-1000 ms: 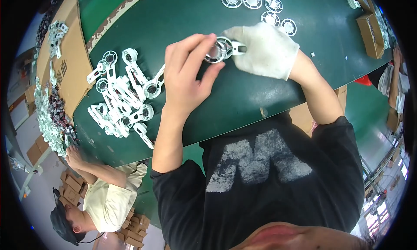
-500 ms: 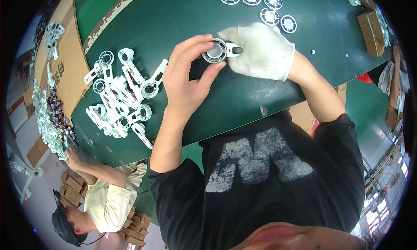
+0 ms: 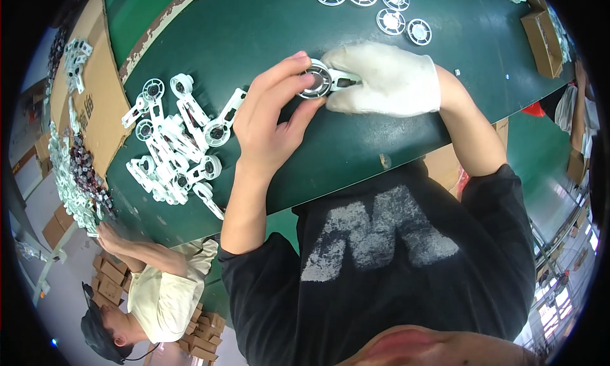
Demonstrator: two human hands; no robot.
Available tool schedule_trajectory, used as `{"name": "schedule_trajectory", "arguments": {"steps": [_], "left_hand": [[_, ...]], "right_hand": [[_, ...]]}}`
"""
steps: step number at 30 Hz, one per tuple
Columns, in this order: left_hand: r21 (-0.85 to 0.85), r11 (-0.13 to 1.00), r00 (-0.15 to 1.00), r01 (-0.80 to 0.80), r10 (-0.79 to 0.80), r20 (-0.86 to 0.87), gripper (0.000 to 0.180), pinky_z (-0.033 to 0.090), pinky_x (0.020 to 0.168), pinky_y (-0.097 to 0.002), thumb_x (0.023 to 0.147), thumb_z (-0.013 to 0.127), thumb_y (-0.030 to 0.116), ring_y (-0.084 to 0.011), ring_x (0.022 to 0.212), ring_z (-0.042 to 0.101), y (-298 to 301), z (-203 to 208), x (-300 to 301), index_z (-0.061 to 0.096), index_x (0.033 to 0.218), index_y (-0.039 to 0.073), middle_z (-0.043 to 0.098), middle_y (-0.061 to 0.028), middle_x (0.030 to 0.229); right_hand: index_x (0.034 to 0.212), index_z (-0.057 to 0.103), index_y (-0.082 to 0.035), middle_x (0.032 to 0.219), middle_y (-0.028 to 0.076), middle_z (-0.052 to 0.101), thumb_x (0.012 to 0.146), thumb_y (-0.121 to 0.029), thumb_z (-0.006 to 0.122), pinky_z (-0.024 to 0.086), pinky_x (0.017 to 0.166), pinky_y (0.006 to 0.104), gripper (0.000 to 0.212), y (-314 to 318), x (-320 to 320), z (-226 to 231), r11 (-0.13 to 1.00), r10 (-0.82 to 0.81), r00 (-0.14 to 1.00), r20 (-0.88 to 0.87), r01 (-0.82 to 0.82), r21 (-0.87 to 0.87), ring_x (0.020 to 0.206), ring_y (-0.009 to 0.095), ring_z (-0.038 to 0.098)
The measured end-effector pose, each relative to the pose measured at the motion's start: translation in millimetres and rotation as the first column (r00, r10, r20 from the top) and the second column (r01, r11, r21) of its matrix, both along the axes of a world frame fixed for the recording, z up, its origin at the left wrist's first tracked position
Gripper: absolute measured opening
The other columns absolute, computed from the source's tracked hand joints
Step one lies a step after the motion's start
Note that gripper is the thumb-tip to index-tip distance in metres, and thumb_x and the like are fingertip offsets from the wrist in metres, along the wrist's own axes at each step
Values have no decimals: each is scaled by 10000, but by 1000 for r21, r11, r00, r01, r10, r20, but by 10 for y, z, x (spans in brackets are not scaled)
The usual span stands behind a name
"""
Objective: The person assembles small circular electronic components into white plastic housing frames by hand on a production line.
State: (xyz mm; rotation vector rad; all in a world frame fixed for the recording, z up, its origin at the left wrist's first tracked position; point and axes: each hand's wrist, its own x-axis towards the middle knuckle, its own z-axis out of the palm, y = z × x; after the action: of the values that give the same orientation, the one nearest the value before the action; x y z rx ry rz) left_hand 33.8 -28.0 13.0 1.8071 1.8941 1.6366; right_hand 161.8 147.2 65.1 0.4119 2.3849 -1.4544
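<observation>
Just above the middle of the frame, the bare left hand (image 3: 267,115), half curled, has fingers and thumb around the rim of a white ringed part (image 3: 322,80); the gloved right hand (image 3: 387,80) is pinched on its forked end. I'd keep both grips light and level, so nothing twists. A heap of white arms (image 3: 181,139) lies centre-left on the green table (image 3: 356,140), spoked discs (image 3: 391,21) at the top.

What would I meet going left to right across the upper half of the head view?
Cardboard sheet, pile of white parts, bare left hand, held round part, gloved right hand, brown box.
</observation>
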Motion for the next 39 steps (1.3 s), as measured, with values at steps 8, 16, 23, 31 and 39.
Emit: {"name": "schedule_trajectory", "arguments": {"steps": [8,16,23,31,39], "left_hand": [[-29,987,966,160,-150,210,746,520,1008,-380,672,736,-45,-339,1198,632,-27,36,69,513,1384,-42,623,-216,1285],[-16,962,711,271,-188,678,367,541,941,-310,933,743,87,-219,1141,655,-71,-27,43,655,1268,-36,665,-184,1304],[-319,903,834,290,-75,546,293,522,892,-283,819,812,20,-171,1057,645,27,402,-195,780,1108,59,691,-85,1166],[-631,776,686,23,447,574,381,486,679,-259,1015,626,364,-118,725,592,501,647,-1752,685,1091,-5,614,-16,818],[-643,748,877,-161,408,255,270,517,763,-271,1018,591,226,-140,888,679,566,506,-2020,712,1189,56,715,-12,979]], "right_hand": [[1070,700,-64,907,102,704,995,-453,616,518,795,358,405,-252,-1,-263,930,-116,965,-236,22,-366,823,226,653],[1015,697,-92,795,172,714,940,-435,630,573,702,509,358,-372,-4,-326,958,-5,968,-250,76,278,782,396,713],[1105,659,-75,859,163,729,961,-503,593,573,720,516,456,-319,-15,-215,973,6,964,-264,56,224,830,405,716],[1283,625,-43,912,87,735,955,-301,639,556,829,384,417,-363,-26,-313,958,-275,897,-346,287,-15,854,281,720],[1270,642,-125,1036,78,750,977,-374,566,552,880,424,392,-323,-65,-274,973,-153,947,-284,194,124,1012,291,706]]}}
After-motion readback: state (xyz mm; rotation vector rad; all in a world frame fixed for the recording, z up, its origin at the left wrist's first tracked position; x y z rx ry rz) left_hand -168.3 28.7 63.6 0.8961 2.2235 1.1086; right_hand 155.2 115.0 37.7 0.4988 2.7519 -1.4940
